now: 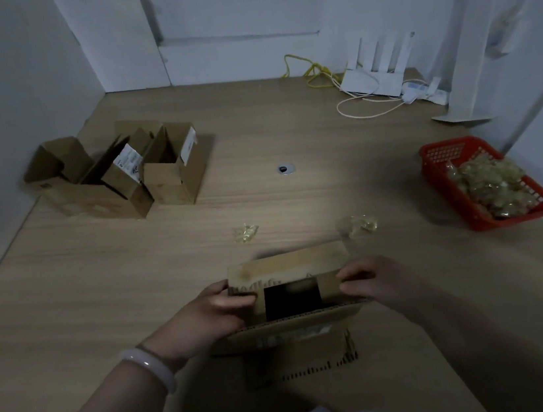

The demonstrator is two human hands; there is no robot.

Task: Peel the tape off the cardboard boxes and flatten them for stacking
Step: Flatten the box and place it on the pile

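A small cardboard box (288, 267) sits near the front edge of the wooden table (100, 280), its open end facing me and a flap hanging toward me. My left hand (208, 312) grips the box's left side, thumb across the front face. My right hand (369, 279) grips its right side with fingers curled over the edge. Two crumpled balls of peeled tape (246, 233) (362, 223) lie on the table just beyond the box. Several opened cardboard boxes (121, 173) stand clustered at the far left.
A red plastic basket (443, 155) filled with crumpled tape stands at the right edge. A white router (374, 78) with cables and a power strip lies at the back right. A round cable hole (286, 169) is set in the table's middle. Walls close the back and left.
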